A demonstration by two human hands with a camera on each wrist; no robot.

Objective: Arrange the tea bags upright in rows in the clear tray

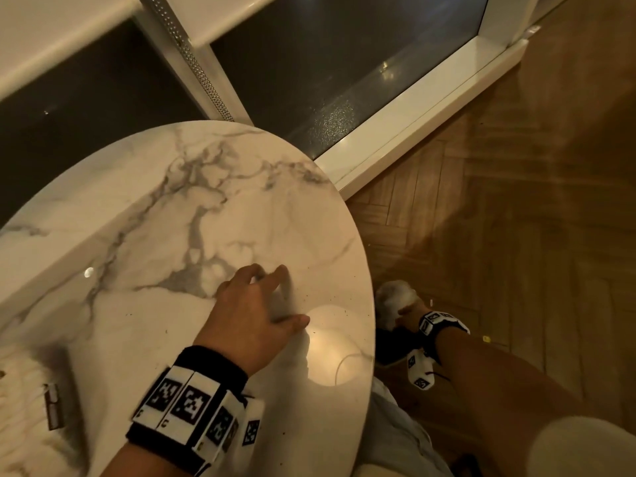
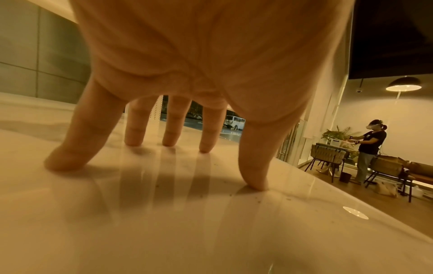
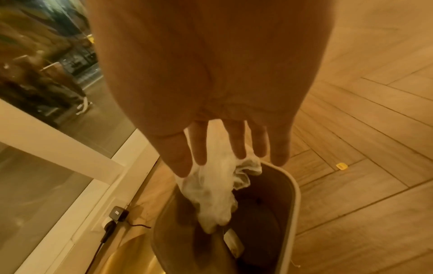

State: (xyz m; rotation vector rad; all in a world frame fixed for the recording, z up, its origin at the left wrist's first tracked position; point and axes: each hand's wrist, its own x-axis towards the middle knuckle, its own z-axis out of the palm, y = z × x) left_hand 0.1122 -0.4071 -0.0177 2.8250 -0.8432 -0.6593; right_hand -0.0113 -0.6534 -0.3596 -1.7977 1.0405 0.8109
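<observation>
- Notably, neither the tea bags nor the clear tray can be identified in any view; their position cannot be told.
- Left hand (image 1: 256,309): rests on the desk (image 1: 144,215) with its fingers (image 2: 70,157) spread and straight. All five fingertips touch the marble surface. It holds nothing.
- Right hand (image 3: 211,92): extends down beside the desk, off its right edge. Its fingers (image 3: 239,144) are straight and slightly apart, pointing downward.
- Crumpled white tissue (image 3: 215,189): hangs just below the right fingertips, over the mouth of the bin (image 3: 294,187). Whether the fingers pinch the tissue or merely touch it cannot be told.
- Bin: stands on the floor beside the desk, with a pale rim and a dark interior. A small pale piece lies inside it; what it is cannot be told.
- Desk: round, white marble with grey veining. Fine dark specks are scattered over the surface near the left hand.
- Both wrists carry bands with black-and-white coded markers (image 1: 187,404).
- Floor (image 1: 516,218): wooden herringbone. A small yellow scrap (image 3: 341,166) lies on it, to the right of the bin.
- White window frame (image 1: 413,122): runs along the floor behind the desk, with dark glass above it.
- Background, left wrist view: a second person (image 2: 370,148) wearing a headset stands beside chairs, under a hanging lamp (image 2: 403,84).
</observation>
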